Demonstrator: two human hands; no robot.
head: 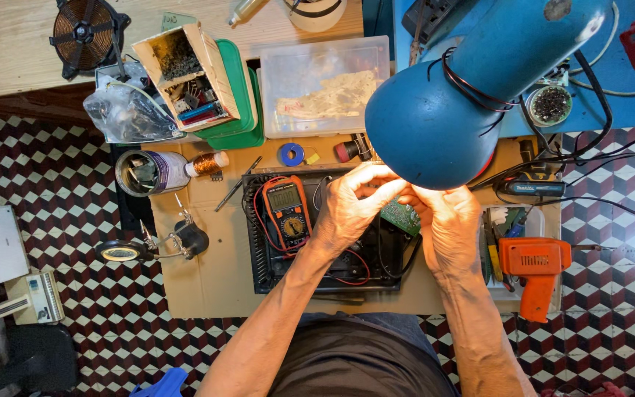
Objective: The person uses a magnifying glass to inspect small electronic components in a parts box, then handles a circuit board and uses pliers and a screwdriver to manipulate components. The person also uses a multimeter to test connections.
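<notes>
A circuit board (401, 216) sits between both hands, under the lamp (450, 103) and over an open casing (259, 250). A multimeter (286, 212) lies in that casing, left; a soldering gun (534, 268) lies right.

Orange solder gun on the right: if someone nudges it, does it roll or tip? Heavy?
The orange solder gun lies flat on its side, pistol-shaped, so it probably slides or pivots rather than rolls. Its handle overhangs the cardboard mat, so a push toward the edge might drop it. The bulky body suggests it is fairly heavy.
</notes>
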